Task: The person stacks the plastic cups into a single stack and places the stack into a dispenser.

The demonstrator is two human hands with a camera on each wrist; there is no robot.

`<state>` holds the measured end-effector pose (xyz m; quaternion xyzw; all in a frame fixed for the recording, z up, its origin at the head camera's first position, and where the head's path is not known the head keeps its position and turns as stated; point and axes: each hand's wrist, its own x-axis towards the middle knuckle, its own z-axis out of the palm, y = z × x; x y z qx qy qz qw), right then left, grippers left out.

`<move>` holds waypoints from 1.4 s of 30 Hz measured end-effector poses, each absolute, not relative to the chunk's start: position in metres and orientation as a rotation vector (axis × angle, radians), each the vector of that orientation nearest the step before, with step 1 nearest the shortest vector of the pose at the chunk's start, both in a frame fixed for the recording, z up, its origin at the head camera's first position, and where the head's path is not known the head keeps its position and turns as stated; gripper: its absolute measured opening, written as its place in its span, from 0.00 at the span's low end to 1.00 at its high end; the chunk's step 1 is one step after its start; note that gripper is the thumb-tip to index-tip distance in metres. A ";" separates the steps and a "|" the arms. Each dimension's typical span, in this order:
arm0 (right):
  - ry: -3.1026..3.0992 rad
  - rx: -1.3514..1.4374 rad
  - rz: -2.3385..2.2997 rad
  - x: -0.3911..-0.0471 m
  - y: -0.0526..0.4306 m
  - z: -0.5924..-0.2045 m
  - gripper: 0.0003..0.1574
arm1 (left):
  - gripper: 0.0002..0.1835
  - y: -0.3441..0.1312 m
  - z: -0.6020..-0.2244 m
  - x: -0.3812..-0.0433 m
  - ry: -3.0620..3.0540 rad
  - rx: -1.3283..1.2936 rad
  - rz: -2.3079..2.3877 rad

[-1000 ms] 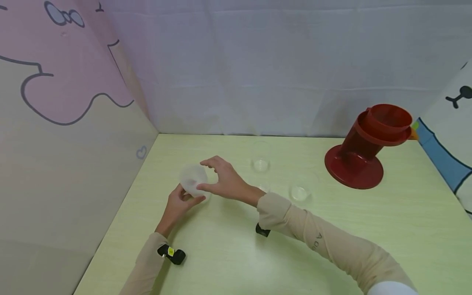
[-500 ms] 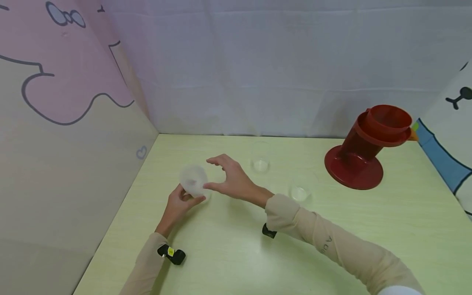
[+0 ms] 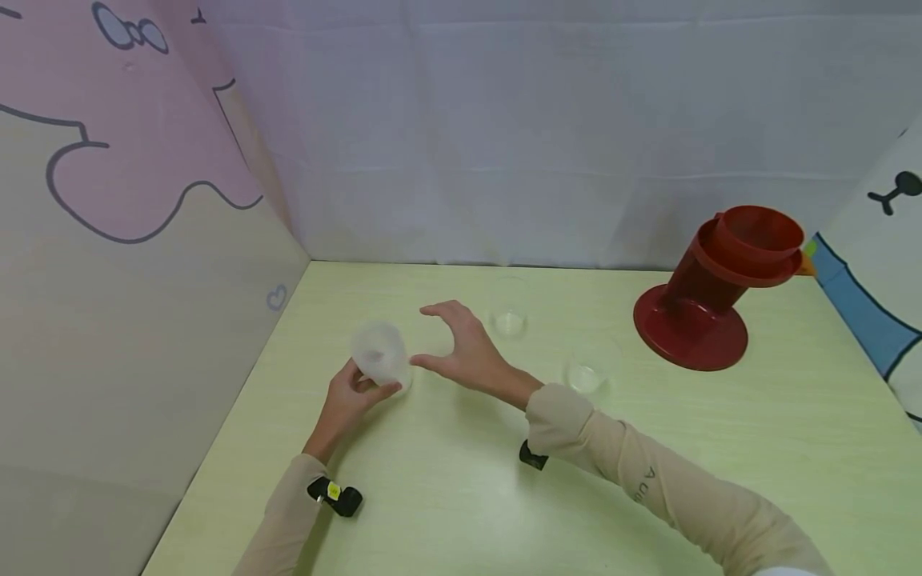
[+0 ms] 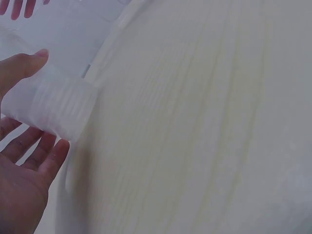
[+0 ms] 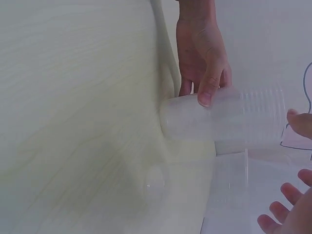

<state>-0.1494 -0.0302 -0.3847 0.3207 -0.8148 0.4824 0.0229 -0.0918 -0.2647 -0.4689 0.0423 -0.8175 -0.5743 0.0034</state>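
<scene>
In the head view my left hand [image 3: 353,400] grips the lower part of a stack of clear plastic cups [image 3: 379,352], thumb on the near side. The right wrist view shows the nested rims of these cups [image 5: 263,107] and the left hand [image 5: 202,53] holding them near the base. My right hand [image 3: 468,348] is just right of the stack, thumb and fingers spread apart in a wide curve with nothing between them. Its fingers [image 5: 280,209] appear below the stack's rims in the right wrist view. A single clear cup [image 5: 229,178] stands upright on the table beside the stack.
Two clear cups, a far one [image 3: 509,320] and a nearer one [image 3: 586,376], stand on the pale table [image 3: 446,496] right of the hands. A dark red stand [image 3: 691,328] with red cup-like tops [image 3: 759,232] is at the back right. A white cloth backs the table.
My right hand has drawn back to the right, away from the stack, its thumb leaving the cups. The left hand keeps its grip, almost still.
</scene>
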 end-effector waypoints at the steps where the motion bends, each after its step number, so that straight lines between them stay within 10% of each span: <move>1: -2.531 0.980 1.486 -0.149 -0.030 -0.385 0.42 | 0.41 -0.264 -0.469 -0.092 -2.561 0.129 -1.802; 42: -2.780 0.565 1.644 -0.138 -0.045 -0.415 0.52 | 0.43 -0.267 -0.469 -0.092 -2.594 0.140 -1.819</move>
